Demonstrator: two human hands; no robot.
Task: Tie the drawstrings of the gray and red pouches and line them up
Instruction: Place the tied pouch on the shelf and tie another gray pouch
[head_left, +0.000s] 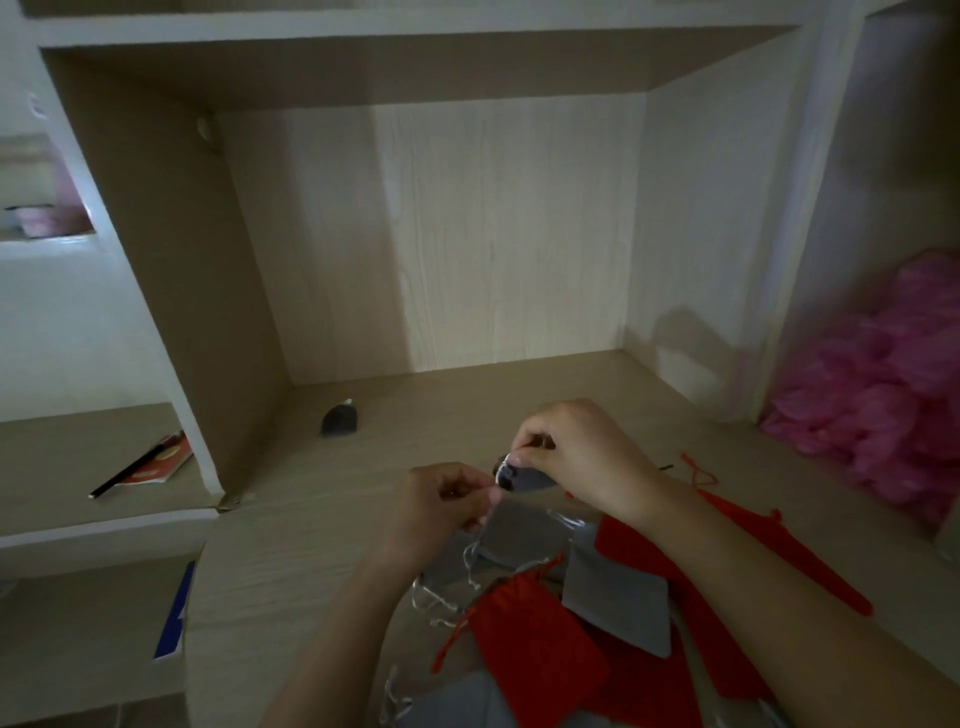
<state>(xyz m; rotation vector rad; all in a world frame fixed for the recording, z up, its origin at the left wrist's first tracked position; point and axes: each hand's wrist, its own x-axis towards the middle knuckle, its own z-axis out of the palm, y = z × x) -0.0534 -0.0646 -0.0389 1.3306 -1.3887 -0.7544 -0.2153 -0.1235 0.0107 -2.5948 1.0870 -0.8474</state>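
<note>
- Right hand (574, 457) pinches the gathered mouth of a small gray pouch (524, 478), lifted just above the wooden desk (311, 519).
- Left hand (441, 512), at 8 o'clock from the right, pinches that pouch's pale drawstring (491, 506) between thumb and fingertips.
- A pile of red pouches (540, 639) and gray pouches (615, 603) lies at 6 o'clock, under the forearms.
- One tied gray pouch (340, 420) sits alone at 11 o'clock, well apart.
- Pink fluffy fabric (883, 405) fills the 3 o'clock side.
</note>
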